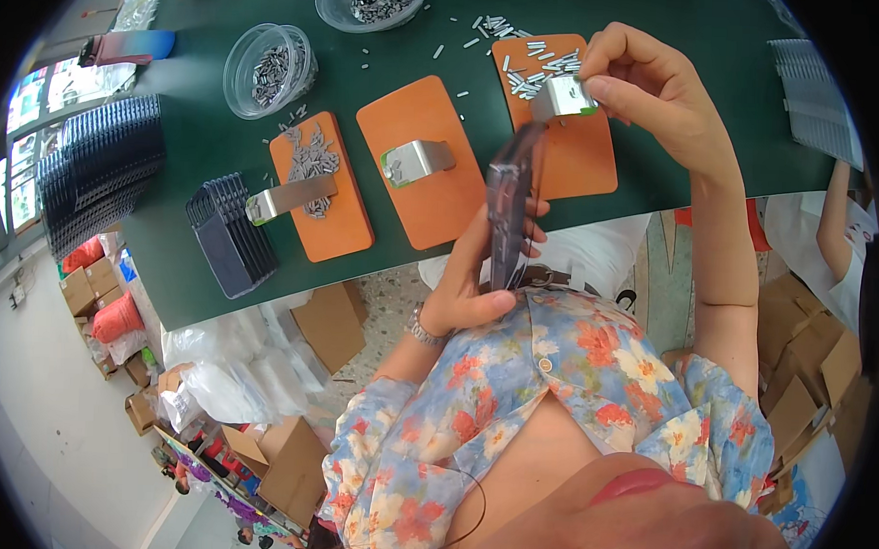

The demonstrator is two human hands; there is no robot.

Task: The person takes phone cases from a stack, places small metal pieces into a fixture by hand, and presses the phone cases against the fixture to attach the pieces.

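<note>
Dark tray (509, 204) seemingly upright, edge-on.

Brown cardboard boxes (307, 468) stacked on floor at lower left; more brown boxes (804, 384) at right; white plastic bags (233, 374) beside them.

A long table (700, 32) with a dark green top runs across the upper part of the view. Daylight comes through windows (23, 153) at the far left. Beneath the table lies a pale speckled floor (390, 297), crowded with brown cardboard boxes (331, 324) and clear plastic bags (223, 369). More cardboard boxes (809, 379) are stacked at the right.
</note>
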